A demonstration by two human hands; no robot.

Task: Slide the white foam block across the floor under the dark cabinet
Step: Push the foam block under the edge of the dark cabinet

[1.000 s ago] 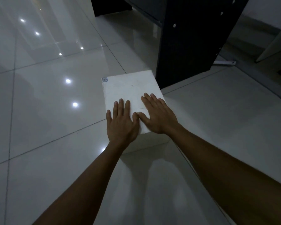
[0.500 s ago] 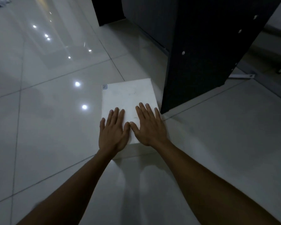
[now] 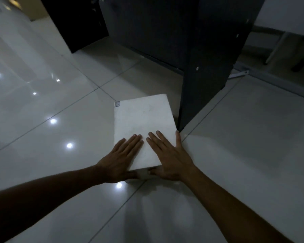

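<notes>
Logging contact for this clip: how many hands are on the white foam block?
2. The left hand lies flat on the white foam block's near left part; the right hand lies flat on its near right edge.

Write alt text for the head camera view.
Two bare hands, the left hand and right hand, press flat on a square white foam block lying on a glossy pale tiled floor. The block sits beside the lower corner of a tall dark cabinet panel.

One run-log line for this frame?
phase: pushing | left hand: flat on white foam block | right hand: flat on block | block: beside dark cabinet, not under
</notes>
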